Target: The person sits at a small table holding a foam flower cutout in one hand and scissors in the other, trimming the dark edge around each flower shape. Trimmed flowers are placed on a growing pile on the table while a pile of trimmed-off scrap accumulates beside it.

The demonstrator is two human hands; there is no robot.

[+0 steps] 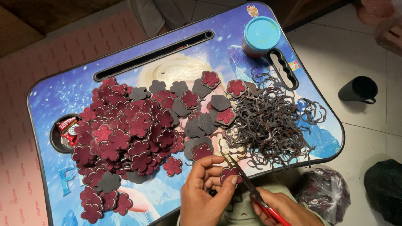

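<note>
Most of the trimming looks done, judging by how things lie: a large heap of maroon flower shapes (pixel 121 134) covers the left and middle of the blue picture-printed surface (pixel 54 96), some lying glittery side up and some showing a dark grey backing, while a tangled mound of thin dark offcut strips (pixel 272 121) sits on the right side, near the front edge. One flower piece (pixel 229 172) is in work at the front edge: the left hand (pixel 205 196) pinches it between thumb and fingers (pixel 209 165), which are curled close together around it, and the right hand (pixel 284 211) holds red-handled scissors (pixel 251 188) with fingers closed through the handles, the blades angled up and touching the edge of the piece. A few flowers lie scattered between the heap and the strips, and whether these are trimmed cannot be told; how many uncut ones remain is not visible. As for containers, a round jar with a turquoise lid (pixel 260 35) stands shut at the far right corner, contents hidden; a round cup recess (pixel 63 134) in the left of the surface holds small red wrappers; a long slot (pixel 153 54) along the far edge looks bare. Off the surface on the floor, a black mug (pixel 359 90) stands to the right, its inside too dark to read, and a clear plastic bag (pixel 324 192) holds more dark maroon material
</note>
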